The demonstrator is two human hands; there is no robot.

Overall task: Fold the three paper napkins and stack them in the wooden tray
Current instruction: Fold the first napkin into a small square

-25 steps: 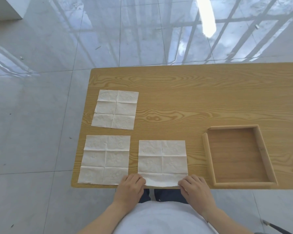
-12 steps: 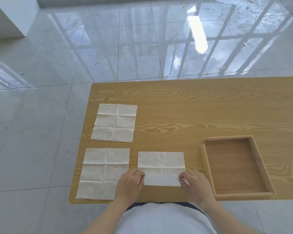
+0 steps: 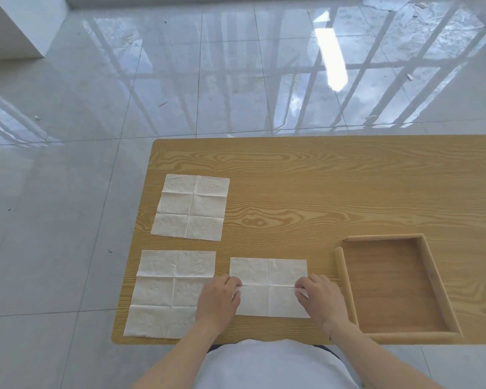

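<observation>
Napkins (image 3: 268, 286): three, one mid-fold; wooden tray (image 3: 344, 279): one

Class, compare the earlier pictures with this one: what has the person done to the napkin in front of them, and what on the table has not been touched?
Both hands, left hand and right hand, have carried the near edge of the middle napkin away from the person, folding a flap over it; they still pinch that edge. The near-left napkin, the far napkin and the wooden tray lie as before, the tray holding nothing.
</observation>
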